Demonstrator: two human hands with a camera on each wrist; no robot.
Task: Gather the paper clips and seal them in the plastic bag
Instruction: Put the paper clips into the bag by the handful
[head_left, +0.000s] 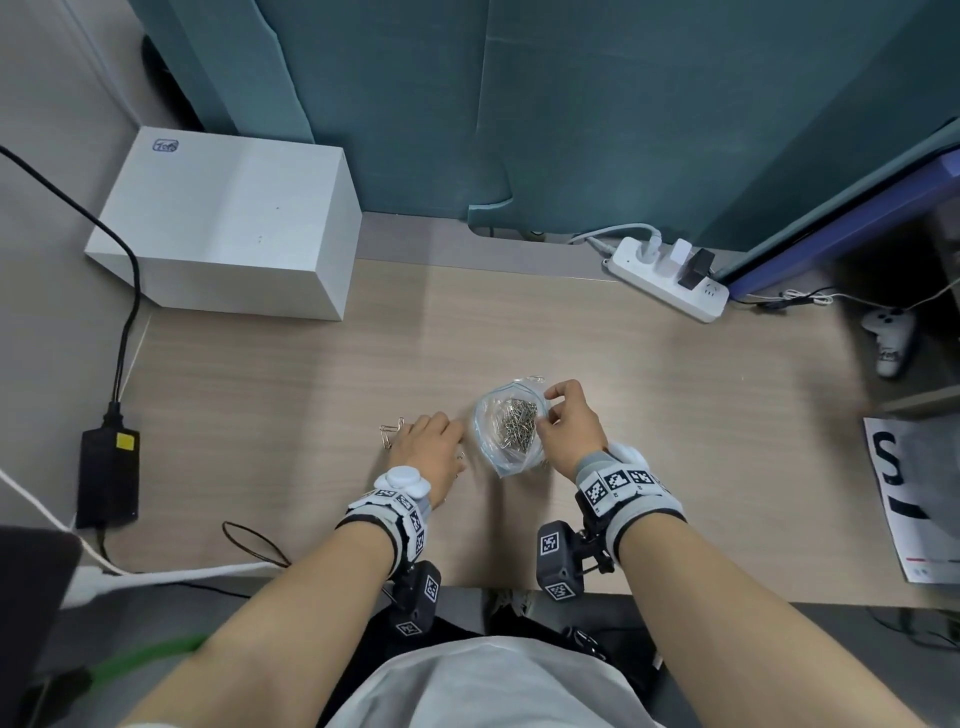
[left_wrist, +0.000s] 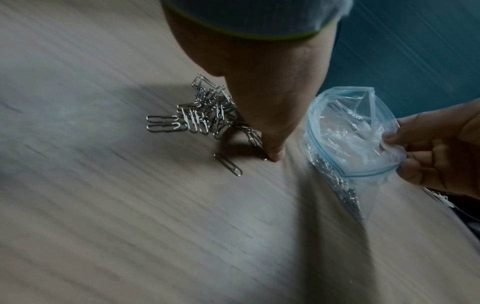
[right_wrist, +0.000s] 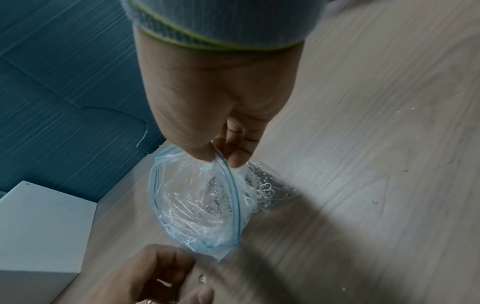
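Observation:
A clear zip bag (head_left: 511, 428) with a blue seal stands open on the wooden desk (head_left: 311, 395), a heap of silver paper clips (head_left: 517, 421) inside it. My right hand (head_left: 571, 421) pinches the bag's rim (right_wrist: 221, 159) between thumb and fingers and holds the mouth open. Just left of the bag, my left hand (head_left: 426, 444) lies palm down over a loose pile of paper clips (left_wrist: 202, 115) on the desk. Its fingers (right_wrist: 161, 265) curl over the pile and its thumb tip (left_wrist: 272, 158) presses a clip to the wood. A few clips (head_left: 392, 431) stick out to the left of that hand.
A white box (head_left: 228, 223) stands at the back left and a power strip (head_left: 670, 275) at the back right. A black adapter (head_left: 106, 478) with its cable lies at the left edge. A printed sheet (head_left: 914, 499) lies on the right. One clip (head_left: 535, 378) lies behind the bag.

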